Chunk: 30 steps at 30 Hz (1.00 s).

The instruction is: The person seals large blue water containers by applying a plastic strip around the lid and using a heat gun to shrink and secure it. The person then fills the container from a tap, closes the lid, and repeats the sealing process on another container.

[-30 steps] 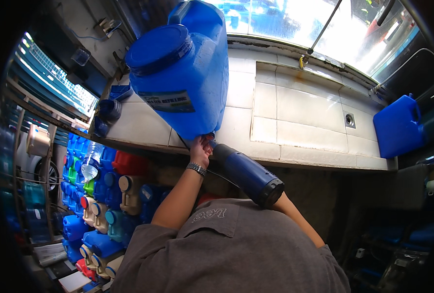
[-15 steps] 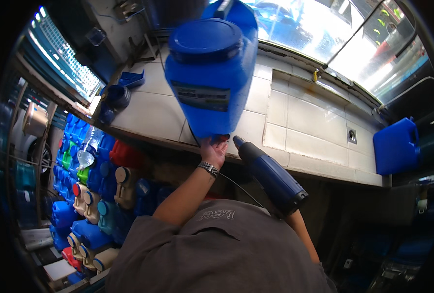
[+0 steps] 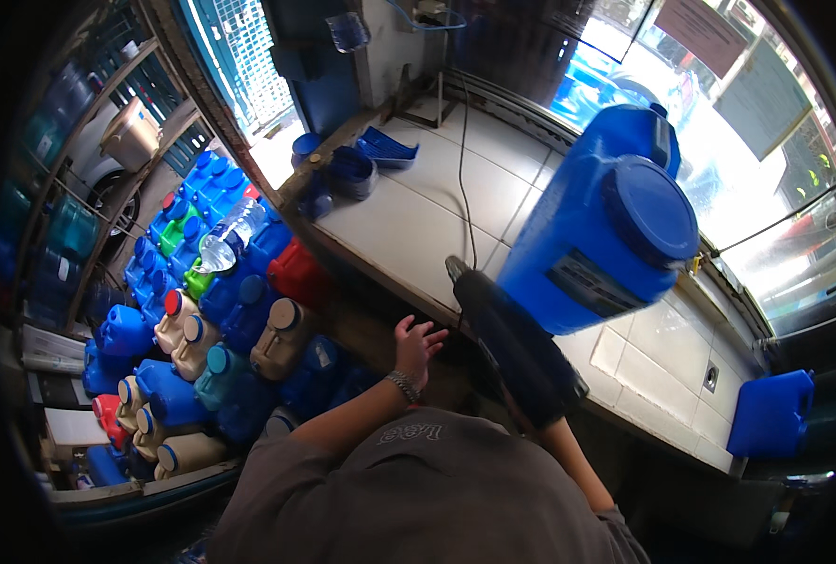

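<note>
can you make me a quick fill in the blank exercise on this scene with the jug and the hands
1. The big jug on the tiled counter is coloured ____.
2. The left hand is open and wears a metal ____ at the wrist.
3. The right hand, hidden from view, is behind a dark heat gun whose nozzle points toward the ____.
4. A second blue jug stands at the counter's far ____ end.

Missing words: blue; bracelet; counter; right

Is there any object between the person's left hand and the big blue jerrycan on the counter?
Yes. The dark heat gun, held in front of the person, lies between the open left hand and the blue jerrycan on the tiled counter.
</note>
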### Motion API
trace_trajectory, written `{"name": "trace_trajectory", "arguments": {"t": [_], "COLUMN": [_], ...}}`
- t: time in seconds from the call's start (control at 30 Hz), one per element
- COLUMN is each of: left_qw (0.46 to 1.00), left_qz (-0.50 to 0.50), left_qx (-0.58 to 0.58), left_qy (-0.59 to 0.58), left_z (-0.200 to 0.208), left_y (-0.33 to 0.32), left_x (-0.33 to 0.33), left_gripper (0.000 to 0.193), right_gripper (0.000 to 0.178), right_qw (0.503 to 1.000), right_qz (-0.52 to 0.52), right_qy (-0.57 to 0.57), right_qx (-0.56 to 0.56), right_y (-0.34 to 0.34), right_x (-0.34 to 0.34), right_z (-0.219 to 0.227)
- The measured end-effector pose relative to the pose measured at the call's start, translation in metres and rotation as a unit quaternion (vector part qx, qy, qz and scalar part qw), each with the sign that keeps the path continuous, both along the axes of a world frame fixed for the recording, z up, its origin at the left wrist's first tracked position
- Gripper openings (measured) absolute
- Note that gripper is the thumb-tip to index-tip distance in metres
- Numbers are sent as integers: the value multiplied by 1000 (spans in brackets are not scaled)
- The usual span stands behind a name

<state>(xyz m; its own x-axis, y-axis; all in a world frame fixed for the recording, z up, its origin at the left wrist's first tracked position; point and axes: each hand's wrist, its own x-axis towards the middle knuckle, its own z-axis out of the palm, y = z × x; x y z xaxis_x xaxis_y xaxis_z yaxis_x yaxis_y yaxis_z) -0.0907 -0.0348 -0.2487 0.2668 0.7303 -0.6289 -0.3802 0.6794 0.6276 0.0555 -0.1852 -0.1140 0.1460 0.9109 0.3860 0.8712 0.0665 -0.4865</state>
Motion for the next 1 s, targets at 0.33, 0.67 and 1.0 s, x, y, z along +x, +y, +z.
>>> {"name": "trace_trajectory", "arguments": {"t": [0.33, 0.67, 1.0], "left_qw": [966, 937, 979], "left_qz": [225, 309, 161], "left_qx": [60, -45, 19], "left_qy": [115, 156, 126], "left_z": [-17, -38, -43], "left_y": [52, 12, 87], "left_x": [-221, -283, -248], "left_gripper": [31, 31, 30], "right_gripper": [55, 59, 68], "right_qw": [979, 922, 953], "right_qz": [-131, -308, -165], "right_qy": [152, 234, 237], "right_qx": [22, 36, 98], "right_y": [375, 598, 498], "right_x": [-10, 54, 47], "right_z": [-19, -39, -59]}}
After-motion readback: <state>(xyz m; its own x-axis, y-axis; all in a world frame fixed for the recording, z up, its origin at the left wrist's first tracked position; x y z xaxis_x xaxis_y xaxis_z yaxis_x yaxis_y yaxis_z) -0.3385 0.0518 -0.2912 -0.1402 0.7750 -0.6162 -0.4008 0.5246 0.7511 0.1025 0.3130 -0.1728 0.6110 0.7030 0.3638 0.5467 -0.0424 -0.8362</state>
